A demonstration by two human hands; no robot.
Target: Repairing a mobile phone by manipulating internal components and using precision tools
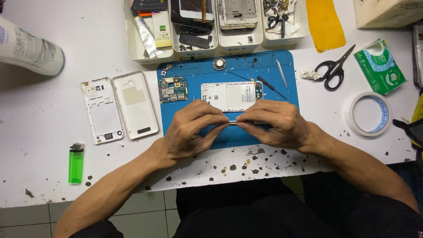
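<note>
**Two hands pinch a small metal part over a blue repair mat**

Where the blue work mat [282,128] meets the near edge of the white table [44,176], the left hand [189,132] and the right hand [277,123] come together fingertip to fingertip. Both are closed in a pinch on a small silvery part [232,123] held between them, just above the mat; only a short bit of it shows between the fingers, so its full shape cannot be told.

Just behind the hands, partly covered by the knuckles, lies an opened phone body [231,94] on the mat, with a green circuit board [172,89] beside it to the left. A thin screwdriver [269,85] and metal tweezers [281,73] lie on the mat to the right of the phone, and a round disc-shaped part [219,63] sits near the mat's far edge.

Off the mat to the left rest a white phone frame [102,110] and a white back cover [135,105], side by side, and a green lighter [76,163] lies nearer the table edge. To the right are black-handled scissors [334,69], a roll of tape [368,113] and a green tissue pack [380,66]. White trays [229,44] of phone parts line the back. Dark specks dot the table near the wrists.
</note>
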